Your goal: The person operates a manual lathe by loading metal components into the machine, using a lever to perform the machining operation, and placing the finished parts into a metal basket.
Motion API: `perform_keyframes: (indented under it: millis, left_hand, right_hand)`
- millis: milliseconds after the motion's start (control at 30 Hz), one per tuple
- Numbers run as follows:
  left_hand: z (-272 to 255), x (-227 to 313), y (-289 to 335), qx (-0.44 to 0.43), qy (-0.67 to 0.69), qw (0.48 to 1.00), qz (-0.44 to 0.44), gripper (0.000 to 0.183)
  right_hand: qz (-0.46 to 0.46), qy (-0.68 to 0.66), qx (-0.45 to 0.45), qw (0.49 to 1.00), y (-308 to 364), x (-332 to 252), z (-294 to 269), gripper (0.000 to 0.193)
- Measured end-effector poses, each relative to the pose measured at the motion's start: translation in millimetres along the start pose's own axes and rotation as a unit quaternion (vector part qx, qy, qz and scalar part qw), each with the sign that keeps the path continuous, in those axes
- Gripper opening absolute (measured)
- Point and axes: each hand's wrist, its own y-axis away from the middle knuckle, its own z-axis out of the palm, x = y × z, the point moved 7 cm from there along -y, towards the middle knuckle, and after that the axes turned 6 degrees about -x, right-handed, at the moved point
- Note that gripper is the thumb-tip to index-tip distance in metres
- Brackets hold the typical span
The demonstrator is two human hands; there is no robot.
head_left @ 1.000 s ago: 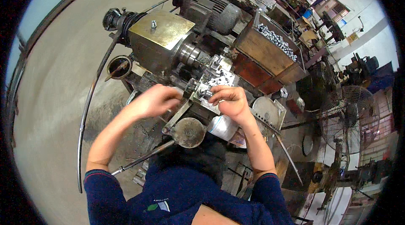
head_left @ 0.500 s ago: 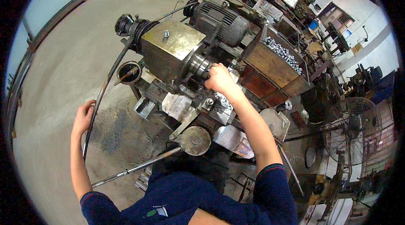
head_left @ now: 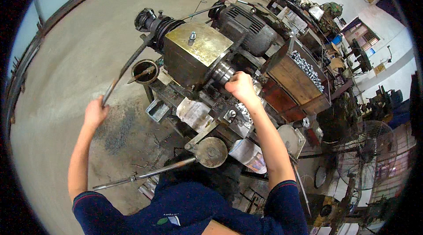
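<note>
My left hand (head_left: 96, 111) is closed around the end of a long metal lever (head_left: 126, 68), which runs up to the rear of a small lathe's headstock (head_left: 194, 54). A small bolt-like metal part (head_left: 192, 36) stands on the headstock's flat, brassy top. At the mouth of the round steel chuck (head_left: 223, 72), my right hand (head_left: 241, 86) is closed with its fingertips hidden; what they pinch cannot be made out. Below the chuck, a tool post with a bolt (head_left: 231, 114) sits on the slide, beside a round metal disc (head_left: 211, 151) with a long bar handle (head_left: 145, 175).
A bin (head_left: 293, 77) heaped with small shiny metal parts stands right of the chuck, near an electric motor (head_left: 246, 30). A round pot (head_left: 145, 71) and a small tray (head_left: 157, 110) sit on the left. A caged fan (head_left: 365, 153) is at far right.
My left hand has gone from resting loosely beside the lever to grasping its end, and the lever has swung away from me. My right hand stays at the chuck. The view has shifted slightly.
</note>
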Motion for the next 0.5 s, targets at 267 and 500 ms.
perform_keyframes:
  millis: [267,500]
  left_hand:
    - [-30,-103,-101,-0.025,-0.179,0.974,-0.135,0.017]
    - [-41,22,-57,0.247,0.116,0.956,0.107,0.029]
  right_hand:
    - [-0.124,0.082,0.041,0.988,-2,-15,-2,0.017]
    - [-0.168,0.017,0.133,0.977,63,-24,-56,0.022]
